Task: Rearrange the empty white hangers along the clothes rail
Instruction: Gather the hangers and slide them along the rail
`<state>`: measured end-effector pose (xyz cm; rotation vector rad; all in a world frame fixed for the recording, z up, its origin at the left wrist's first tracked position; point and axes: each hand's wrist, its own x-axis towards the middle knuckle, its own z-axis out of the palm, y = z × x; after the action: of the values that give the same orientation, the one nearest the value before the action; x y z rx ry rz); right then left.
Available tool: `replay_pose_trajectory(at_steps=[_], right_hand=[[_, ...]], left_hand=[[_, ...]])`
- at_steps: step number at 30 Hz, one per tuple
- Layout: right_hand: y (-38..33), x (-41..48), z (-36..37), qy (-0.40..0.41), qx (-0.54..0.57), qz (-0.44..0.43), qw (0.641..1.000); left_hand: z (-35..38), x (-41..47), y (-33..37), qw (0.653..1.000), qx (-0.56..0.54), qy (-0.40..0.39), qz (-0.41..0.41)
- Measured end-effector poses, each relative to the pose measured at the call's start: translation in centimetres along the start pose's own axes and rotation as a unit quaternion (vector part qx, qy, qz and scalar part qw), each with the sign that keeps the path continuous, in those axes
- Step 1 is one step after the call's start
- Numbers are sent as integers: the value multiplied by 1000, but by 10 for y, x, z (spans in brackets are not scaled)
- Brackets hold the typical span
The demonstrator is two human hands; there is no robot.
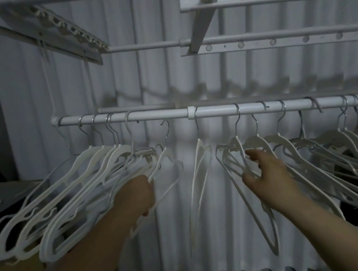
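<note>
Clamped left grip (136, 195) round a loose hanger (165, 137), its hook apparently free just below the clothes rail (158, 114), probably for rehanging against the left bunch (76, 187). Pinched right grip (264, 169) on a hooked hanger (238, 121) near mid-rail, seemingly readied to slide it along and close gaps.

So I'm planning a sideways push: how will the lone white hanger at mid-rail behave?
The lone hanger probably slides easily, since its thin metal hook sits on the smooth rail. Hung from that single hook, it will likely swing. Its slim frame looks light and fairly stiff.
</note>
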<state>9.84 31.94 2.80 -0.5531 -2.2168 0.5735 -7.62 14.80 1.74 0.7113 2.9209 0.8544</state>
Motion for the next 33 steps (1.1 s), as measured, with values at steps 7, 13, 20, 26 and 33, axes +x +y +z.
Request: replay_pose_trajectory(at_steps=[7, 13, 20, 26, 33], right_hand=[[-57, -7, 26, -102, 67, -207, 971], [-78, -12, 60, -211, -98, -270, 934], [-77, -8, 65, -235, -21, -118, 964], [-75, 1, 52, -377, 123, -100, 912], [-61, -9, 42, -459, 97, -121, 875]], left_hand=[[-11, -49, -46, 990, 67, 59, 105], [-38, -105, -68, 973, 183, 108, 95], [-52, -136, -91, 981, 109, 143, 79], [-53, -129, -109, 991, -49, 101, 73], [-42, -111, -112, 994, -62, 22, 81]])
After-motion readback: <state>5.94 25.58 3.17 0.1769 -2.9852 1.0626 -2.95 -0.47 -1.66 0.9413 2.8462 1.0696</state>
